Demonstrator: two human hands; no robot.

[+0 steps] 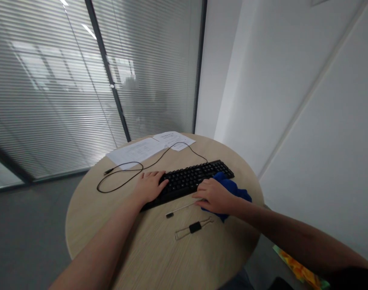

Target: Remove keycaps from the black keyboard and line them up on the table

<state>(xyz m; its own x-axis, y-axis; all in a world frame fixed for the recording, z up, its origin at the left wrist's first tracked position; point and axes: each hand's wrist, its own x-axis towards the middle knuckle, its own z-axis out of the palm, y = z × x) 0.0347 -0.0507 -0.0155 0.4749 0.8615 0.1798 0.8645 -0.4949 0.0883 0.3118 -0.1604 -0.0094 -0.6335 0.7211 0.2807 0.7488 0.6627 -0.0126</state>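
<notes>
Fingers spread, the left hand (149, 187) hides left-end keys of the computer keyboard (187, 178). By the keyboard's right half, the right hand (213, 195), grip unclear, partly covers a blue cloth (232, 187) and a dark-tipped rod (183, 208).

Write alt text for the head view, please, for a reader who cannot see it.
A person's left hand rests across the left end of a black keyboard on a round table; the right hand, at one end of a thin stick, overlaps a blue cloth. A binder clip lies in front, papers beyond.
</notes>
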